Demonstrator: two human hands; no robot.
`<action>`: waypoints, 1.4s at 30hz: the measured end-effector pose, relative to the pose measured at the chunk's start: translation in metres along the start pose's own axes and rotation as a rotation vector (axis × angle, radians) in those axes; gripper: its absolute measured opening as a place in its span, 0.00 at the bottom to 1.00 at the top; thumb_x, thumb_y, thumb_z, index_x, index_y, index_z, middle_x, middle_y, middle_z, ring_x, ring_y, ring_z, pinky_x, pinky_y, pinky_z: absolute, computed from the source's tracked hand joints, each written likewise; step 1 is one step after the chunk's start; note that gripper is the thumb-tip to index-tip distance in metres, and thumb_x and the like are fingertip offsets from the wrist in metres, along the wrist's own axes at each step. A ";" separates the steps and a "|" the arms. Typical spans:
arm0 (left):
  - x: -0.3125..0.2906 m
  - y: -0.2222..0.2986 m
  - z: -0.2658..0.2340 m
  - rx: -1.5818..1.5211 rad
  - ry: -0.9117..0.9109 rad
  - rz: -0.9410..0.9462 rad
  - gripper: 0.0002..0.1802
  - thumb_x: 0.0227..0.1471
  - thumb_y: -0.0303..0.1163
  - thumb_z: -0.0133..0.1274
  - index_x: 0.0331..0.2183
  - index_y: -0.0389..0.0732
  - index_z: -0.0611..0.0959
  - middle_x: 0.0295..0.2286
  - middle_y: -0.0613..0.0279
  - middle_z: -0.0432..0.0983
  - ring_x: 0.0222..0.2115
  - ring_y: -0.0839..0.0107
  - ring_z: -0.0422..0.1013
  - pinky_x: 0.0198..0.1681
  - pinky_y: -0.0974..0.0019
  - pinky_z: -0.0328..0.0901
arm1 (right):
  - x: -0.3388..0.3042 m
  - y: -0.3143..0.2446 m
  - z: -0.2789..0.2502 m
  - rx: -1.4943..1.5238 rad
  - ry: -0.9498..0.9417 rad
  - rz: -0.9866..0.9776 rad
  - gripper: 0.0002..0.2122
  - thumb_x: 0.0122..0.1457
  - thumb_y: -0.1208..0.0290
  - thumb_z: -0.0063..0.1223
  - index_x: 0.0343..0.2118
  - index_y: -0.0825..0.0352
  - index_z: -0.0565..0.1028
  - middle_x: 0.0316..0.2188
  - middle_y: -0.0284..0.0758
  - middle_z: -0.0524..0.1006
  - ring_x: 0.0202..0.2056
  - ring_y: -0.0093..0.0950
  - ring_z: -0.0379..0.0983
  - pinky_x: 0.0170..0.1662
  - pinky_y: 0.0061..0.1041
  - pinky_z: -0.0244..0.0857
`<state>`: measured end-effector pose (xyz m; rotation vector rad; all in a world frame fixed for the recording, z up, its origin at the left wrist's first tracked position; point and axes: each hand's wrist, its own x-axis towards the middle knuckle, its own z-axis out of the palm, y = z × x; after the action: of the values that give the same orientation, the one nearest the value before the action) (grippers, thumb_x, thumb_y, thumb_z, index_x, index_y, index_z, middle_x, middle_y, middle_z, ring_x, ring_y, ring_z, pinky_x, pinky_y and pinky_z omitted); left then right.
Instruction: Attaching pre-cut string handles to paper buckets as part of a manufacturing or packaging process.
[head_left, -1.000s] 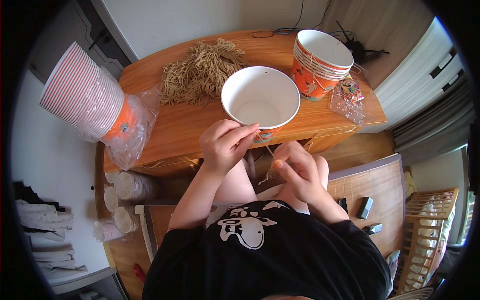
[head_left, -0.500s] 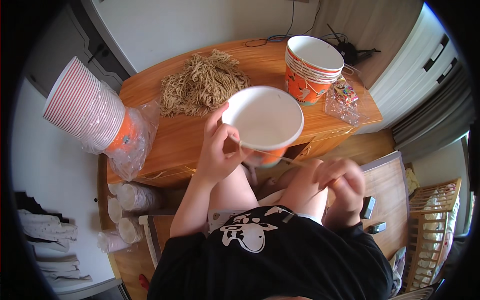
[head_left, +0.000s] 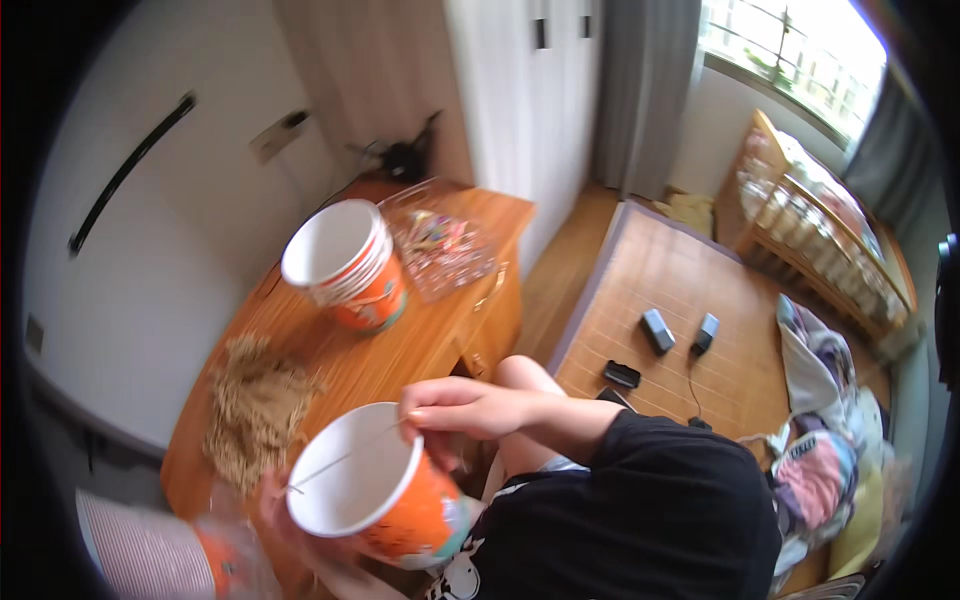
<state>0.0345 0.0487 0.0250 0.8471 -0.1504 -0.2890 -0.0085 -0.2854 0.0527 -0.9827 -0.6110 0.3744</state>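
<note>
An orange paper bucket [head_left: 425, 505] with a white inside is tilted in front of me, its mouth facing up and to the left. My left hand [head_left: 285, 515], blurred, holds it at the left side of the rim. My right hand [head_left: 465, 408] is closed at the right rim, pinching a thin tan cord [head_left: 345, 460]. The cord runs across the bucket's mouth toward my left hand; whether it is fastened there I cannot tell. Beyond the left hand lies a heap of tan cords [head_left: 255, 410] on the wooden desk [head_left: 400, 345].
Several nested orange buckets [head_left: 365, 280] stand farther back on the desk, beside a clear plastic packet [head_left: 445, 255]. A plastic-wrapped bucket stack [head_left: 150, 550] is at lower left. On the right are a floor mat [head_left: 600, 300] with small dark devices, a wooden crib [head_left: 810, 215] and piled cloth [head_left: 815, 480].
The view has swung to the right, showing more floor and the window. My right hand has come from beside the bucket to its rim. The cord now crosses the bucket's mouth.
</note>
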 end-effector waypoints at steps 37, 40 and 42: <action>-0.049 -0.103 -0.049 -0.262 -0.155 -0.362 0.26 0.67 0.61 0.37 0.50 0.55 0.77 0.36 0.75 0.78 0.30 0.76 0.72 0.18 0.67 0.64 | 0.057 0.072 0.058 -0.722 0.160 -0.236 0.11 0.67 0.69 0.49 0.34 0.73 0.76 0.52 0.44 0.71 0.44 0.43 0.75 0.48 0.36 0.70; -0.046 -0.103 -0.027 -0.303 -0.226 -0.348 0.26 0.67 0.60 0.36 0.51 0.54 0.76 0.39 0.71 0.78 0.33 0.73 0.73 0.22 0.64 0.67 | 0.059 0.070 0.063 -0.728 0.138 -0.198 0.12 0.66 0.69 0.50 0.32 0.73 0.76 0.56 0.47 0.71 0.46 0.45 0.76 0.49 0.37 0.70; -0.030 -0.105 0.004 -0.448 -0.320 -0.332 0.26 0.68 0.59 0.36 0.52 0.53 0.76 0.42 0.69 0.78 0.37 0.72 0.74 0.28 0.63 0.70 | 0.058 0.070 0.060 -0.767 0.147 -0.218 0.12 0.66 0.69 0.51 0.31 0.74 0.76 0.58 0.48 0.71 0.47 0.46 0.76 0.50 0.37 0.69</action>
<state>-0.0151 -0.0104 -0.0524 0.3722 -0.2321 -0.7418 -0.0032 -0.1782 0.0347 -1.6380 -0.7349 -0.1503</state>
